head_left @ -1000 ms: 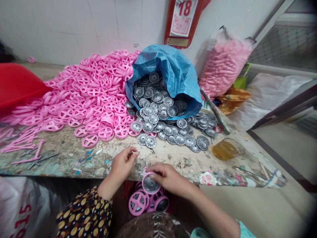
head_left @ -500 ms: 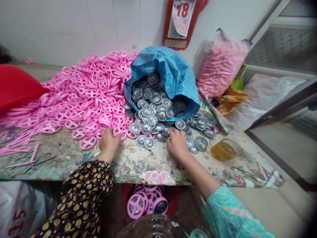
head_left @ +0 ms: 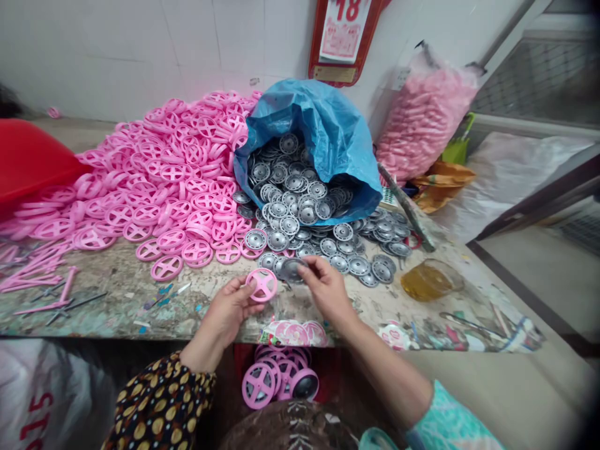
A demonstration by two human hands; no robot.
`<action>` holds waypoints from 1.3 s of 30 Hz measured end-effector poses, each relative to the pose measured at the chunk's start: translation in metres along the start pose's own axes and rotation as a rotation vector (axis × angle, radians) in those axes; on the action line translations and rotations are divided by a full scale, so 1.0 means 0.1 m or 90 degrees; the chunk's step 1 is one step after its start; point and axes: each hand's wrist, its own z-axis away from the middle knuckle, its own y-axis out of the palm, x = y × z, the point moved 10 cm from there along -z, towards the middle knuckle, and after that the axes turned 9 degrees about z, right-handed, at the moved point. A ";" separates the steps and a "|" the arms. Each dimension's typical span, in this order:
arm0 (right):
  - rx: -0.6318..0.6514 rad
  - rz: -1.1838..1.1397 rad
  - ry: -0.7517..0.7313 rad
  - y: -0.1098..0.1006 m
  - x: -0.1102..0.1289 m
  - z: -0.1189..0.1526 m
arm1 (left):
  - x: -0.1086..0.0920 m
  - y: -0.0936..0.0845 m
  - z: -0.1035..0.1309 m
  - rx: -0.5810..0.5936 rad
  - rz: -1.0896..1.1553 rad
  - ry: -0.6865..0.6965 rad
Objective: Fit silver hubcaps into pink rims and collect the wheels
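Observation:
Between thumb and fingers, my left hand (head_left: 233, 310) grips a pink plastic wheel rim (head_left: 261, 285) with a four-spoke cross. My right hand (head_left: 325, 289) pinches a grey hubcap disc (head_left: 294, 270) by its right edge, slightly blurred. The two pieces are held close together, apart from each other, above the front of the worn table (head_left: 206, 312). Behind my left hand spreads a big heap of pink rims (head_left: 182, 169). Grey discs (head_left: 307, 209) spill from a blue plastic bag (head_left: 337, 144) behind my right hand.
Pink rods (head_left: 35, 269) and a red scoop-like container (head_left: 32, 159) are at the left. A glass bowl of yellowish liquid (head_left: 429, 281) stands right, near a stick (head_left: 407, 209). Below the table edge, a red container holds wheels fitted with grey discs (head_left: 259, 385).
My left hand has drawn a pink rim out of the heap, toward me and rightward. My right hand has lifted a grey disc and moved slightly left, so the hands are nearer each other.

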 end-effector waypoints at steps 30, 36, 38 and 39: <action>0.309 0.192 -0.050 0.42 0.03 0.38 | -0.68 -0.20 0.00 -0.101 -0.610 0.364; 0.101 0.549 -0.054 0.13 -0.26 -0.26 | -0.92 -0.13 -0.31 -0.232 -1.033 0.399; 0.107 0.613 -0.060 0.17 -0.34 -0.34 | -0.93 -0.16 -0.37 -0.250 -1.047 0.376; 0.113 0.638 -0.071 0.19 -0.35 -0.35 | -0.93 -0.16 -0.36 -0.251 -1.043 0.385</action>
